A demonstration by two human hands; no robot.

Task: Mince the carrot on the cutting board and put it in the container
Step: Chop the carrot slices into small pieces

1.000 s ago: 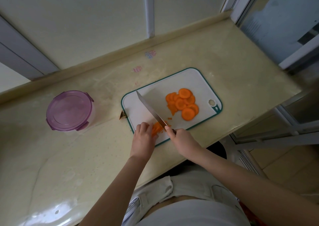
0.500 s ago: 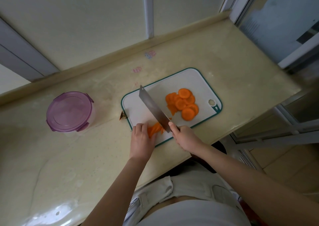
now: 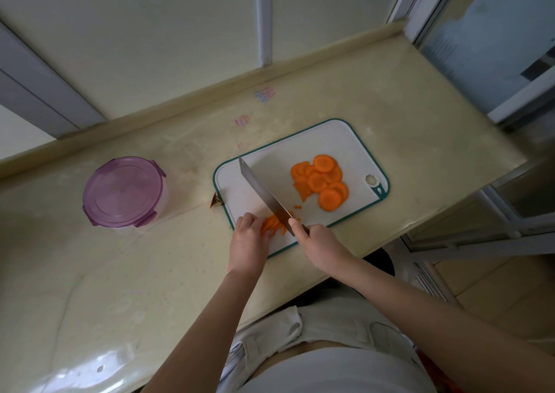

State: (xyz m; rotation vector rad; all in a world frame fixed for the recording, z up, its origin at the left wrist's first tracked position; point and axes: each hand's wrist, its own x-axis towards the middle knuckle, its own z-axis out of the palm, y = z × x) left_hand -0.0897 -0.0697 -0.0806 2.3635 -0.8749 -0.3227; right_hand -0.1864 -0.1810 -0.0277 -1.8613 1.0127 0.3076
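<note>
While the right hand (image 3: 319,243) grips the knife (image 3: 263,194) over carrot strips (image 3: 269,224) pinned under the curled left hand (image 3: 247,239) on the cutting board (image 3: 330,140), mincing looks early: carrot rounds (image 3: 322,181) uncut, purple container (image 3: 123,191) lidded, well apart on table (image 3: 150,272).

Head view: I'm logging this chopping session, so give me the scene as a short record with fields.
Board: white plastic cutting board with teal rim, on the beige stone counter
Right hand: grips the handle of the broad steel knife, blade over the board
Left hand: holds a small stack of orange carrot pieces beside the blade
Uncut: pile of round orange carrot slices on the board's right side
Container: round container with purple lid on, left of the board
</note>
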